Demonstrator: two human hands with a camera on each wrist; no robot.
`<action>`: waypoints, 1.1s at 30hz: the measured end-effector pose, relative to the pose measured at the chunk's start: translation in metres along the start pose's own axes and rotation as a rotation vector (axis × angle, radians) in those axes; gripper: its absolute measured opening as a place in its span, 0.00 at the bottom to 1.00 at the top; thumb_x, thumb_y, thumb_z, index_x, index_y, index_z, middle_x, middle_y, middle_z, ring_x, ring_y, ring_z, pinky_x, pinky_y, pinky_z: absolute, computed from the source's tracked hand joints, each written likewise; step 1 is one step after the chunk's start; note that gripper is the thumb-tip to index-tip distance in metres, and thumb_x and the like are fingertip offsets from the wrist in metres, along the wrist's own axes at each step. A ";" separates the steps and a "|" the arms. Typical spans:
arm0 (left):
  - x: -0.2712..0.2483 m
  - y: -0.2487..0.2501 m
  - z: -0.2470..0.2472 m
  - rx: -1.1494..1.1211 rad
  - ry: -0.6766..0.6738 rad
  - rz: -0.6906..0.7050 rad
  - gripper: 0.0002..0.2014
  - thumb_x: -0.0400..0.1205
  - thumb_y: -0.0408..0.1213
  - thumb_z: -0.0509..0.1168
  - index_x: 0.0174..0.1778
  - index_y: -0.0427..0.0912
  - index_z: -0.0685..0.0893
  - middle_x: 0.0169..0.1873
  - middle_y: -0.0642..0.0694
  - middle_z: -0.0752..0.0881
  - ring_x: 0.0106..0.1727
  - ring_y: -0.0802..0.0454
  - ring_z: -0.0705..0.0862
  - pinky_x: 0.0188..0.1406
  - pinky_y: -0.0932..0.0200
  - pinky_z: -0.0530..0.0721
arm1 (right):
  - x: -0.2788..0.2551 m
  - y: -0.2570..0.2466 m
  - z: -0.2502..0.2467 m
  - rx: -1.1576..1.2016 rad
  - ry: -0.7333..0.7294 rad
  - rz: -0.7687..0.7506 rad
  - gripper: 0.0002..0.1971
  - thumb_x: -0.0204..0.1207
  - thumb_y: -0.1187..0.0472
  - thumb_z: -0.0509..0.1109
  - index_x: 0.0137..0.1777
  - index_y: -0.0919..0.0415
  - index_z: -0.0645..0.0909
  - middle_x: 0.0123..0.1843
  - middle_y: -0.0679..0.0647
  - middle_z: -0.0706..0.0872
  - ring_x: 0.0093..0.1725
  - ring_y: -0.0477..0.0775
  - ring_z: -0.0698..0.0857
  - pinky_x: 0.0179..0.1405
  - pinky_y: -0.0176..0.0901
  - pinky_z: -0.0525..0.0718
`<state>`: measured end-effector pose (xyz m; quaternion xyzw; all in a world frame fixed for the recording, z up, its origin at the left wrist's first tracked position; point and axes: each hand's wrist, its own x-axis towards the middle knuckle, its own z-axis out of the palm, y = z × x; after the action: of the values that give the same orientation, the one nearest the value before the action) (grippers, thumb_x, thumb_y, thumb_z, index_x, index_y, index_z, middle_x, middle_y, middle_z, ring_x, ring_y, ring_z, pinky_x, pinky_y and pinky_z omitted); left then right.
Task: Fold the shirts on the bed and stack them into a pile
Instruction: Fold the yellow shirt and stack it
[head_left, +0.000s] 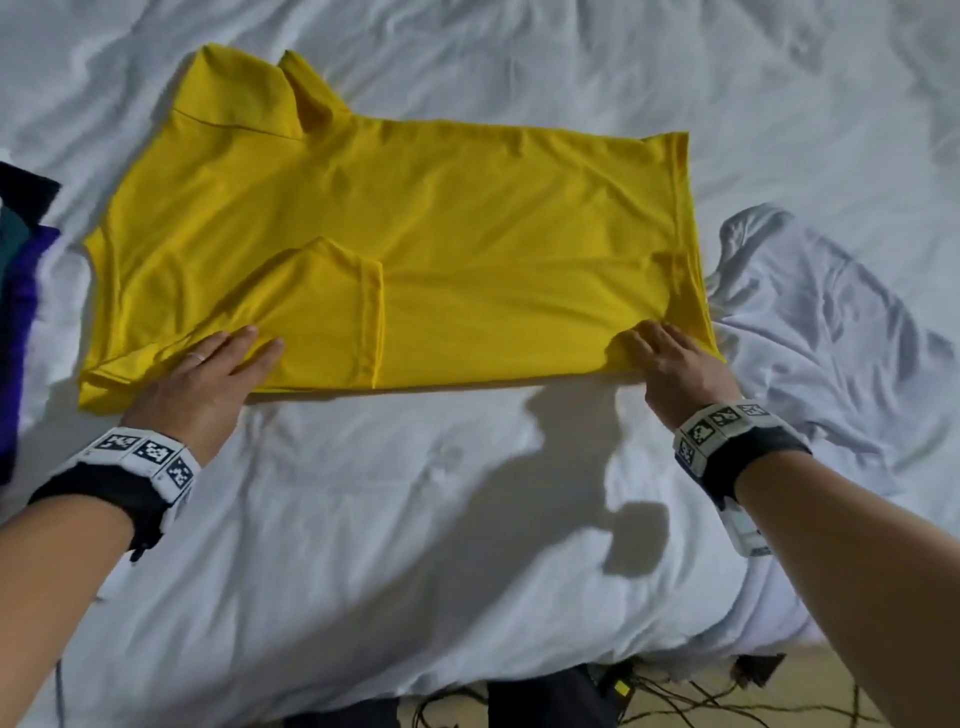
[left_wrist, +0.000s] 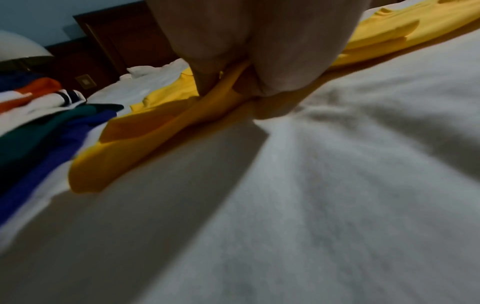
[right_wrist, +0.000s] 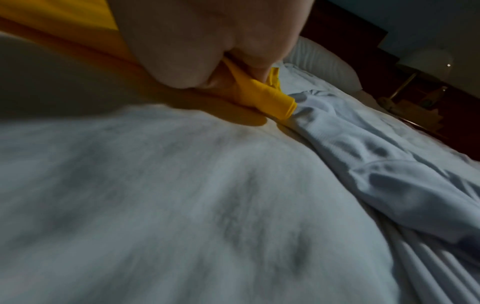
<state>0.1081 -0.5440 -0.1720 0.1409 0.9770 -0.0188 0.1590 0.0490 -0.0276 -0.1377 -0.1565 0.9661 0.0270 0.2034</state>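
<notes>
While both hands pinch its near edge, the yellow shirt lies flat on the bed.
Left hand grips the sleeve end, right hand the hem corner; beyond, a colourful clothes pile at far left.

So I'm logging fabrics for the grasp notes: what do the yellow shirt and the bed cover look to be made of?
The yellow shirt looks like a thin, smooth knit, possibly synthetic: matte with a slight sheen, it lies flat with soft shallow creases. The bed cover looks like white woven cotton or a blend, matte and rumpled into many crisp wrinkles. Neither fibre can be confirmed by sight.
</notes>
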 end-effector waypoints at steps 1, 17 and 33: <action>-0.006 0.002 -0.005 0.012 -0.004 0.011 0.45 0.70 0.10 0.60 0.82 0.49 0.71 0.80 0.39 0.72 0.75 0.29 0.75 0.54 0.27 0.85 | -0.010 0.000 -0.003 0.003 0.010 -0.003 0.24 0.72 0.71 0.56 0.66 0.67 0.81 0.65 0.67 0.83 0.63 0.72 0.83 0.51 0.65 0.88; -0.124 0.077 -0.045 0.016 -0.416 0.026 0.31 0.79 0.52 0.53 0.81 0.53 0.73 0.78 0.46 0.75 0.70 0.43 0.81 0.49 0.48 0.84 | -0.149 -0.037 0.007 -0.063 -0.255 0.150 0.18 0.82 0.50 0.55 0.69 0.50 0.76 0.65 0.53 0.83 0.58 0.60 0.87 0.45 0.50 0.83; 0.061 0.091 -0.084 -0.308 0.051 -0.298 0.20 0.83 0.39 0.65 0.72 0.44 0.79 0.71 0.41 0.77 0.65 0.32 0.79 0.58 0.33 0.81 | 0.027 0.019 -0.033 0.106 0.125 0.109 0.14 0.80 0.64 0.62 0.63 0.62 0.81 0.62 0.62 0.81 0.46 0.72 0.86 0.36 0.55 0.82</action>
<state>0.0522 -0.4333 -0.1104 -0.0307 0.9821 0.1108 0.1492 0.0068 -0.0217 -0.1190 -0.0939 0.9841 -0.0231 0.1488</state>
